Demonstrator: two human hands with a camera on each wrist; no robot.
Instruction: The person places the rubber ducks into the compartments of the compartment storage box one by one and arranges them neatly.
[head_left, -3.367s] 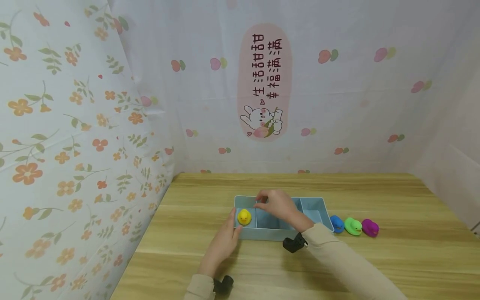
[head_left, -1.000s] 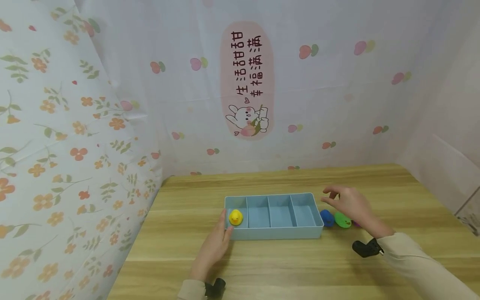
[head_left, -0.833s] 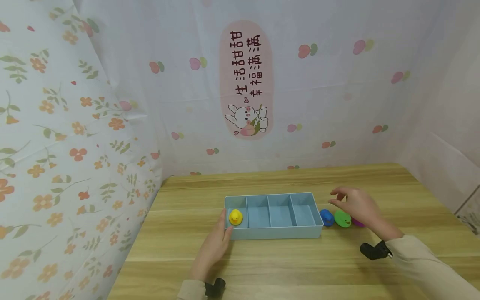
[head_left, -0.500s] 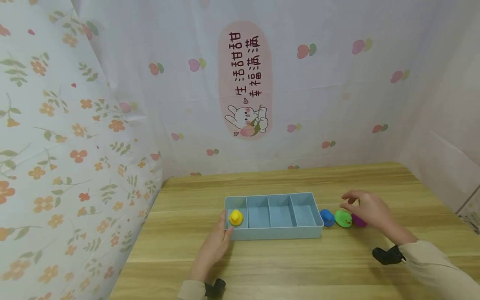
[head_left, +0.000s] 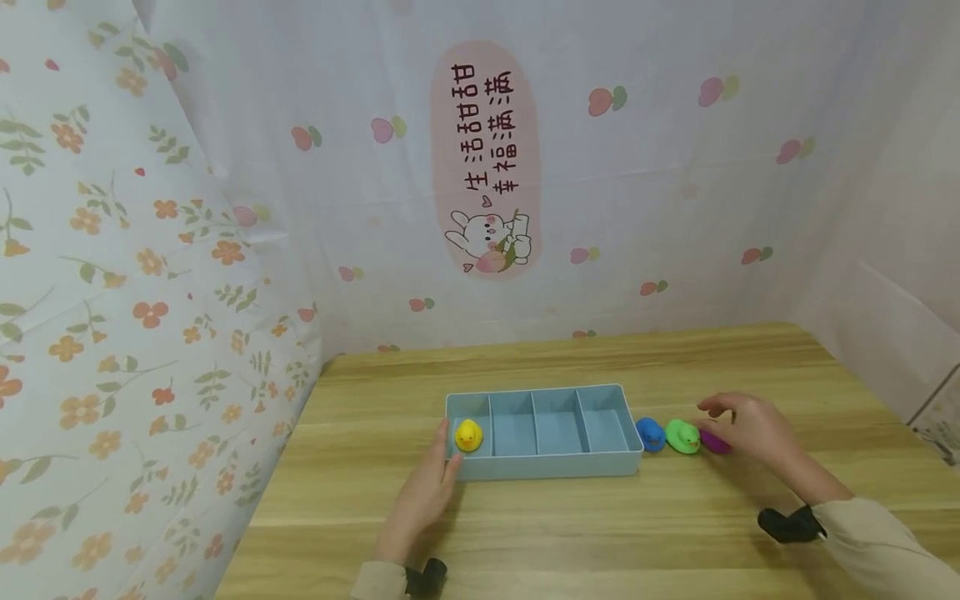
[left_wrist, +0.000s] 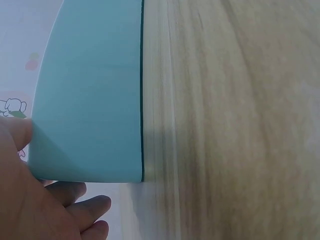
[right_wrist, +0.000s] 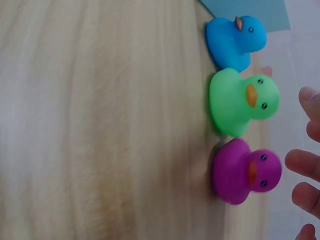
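My left hand rests against the left end of a pale blue divided box. Its thumb touches the front rim by the corner, and its fingers lie along the end wall. A yellow rubber duck sits in the leftmost compartment. My right hand hovers by a purple rubber duck, fingers apart and nothing between them. In the head view the hand partly covers that duck. A green rubber duck and a blue rubber duck stand in line beside it, towards the box.
The box stands on a wood-grain table, with the blue duck close to its right end. Patterned cloth hangs behind the table and along its left side. Black cameras are strapped to both wrists.
My right hand has left the box, moved right past the blue and green ducks, and come down by the purple one. My left hand has stayed at the box's end. The view has shifted slightly.
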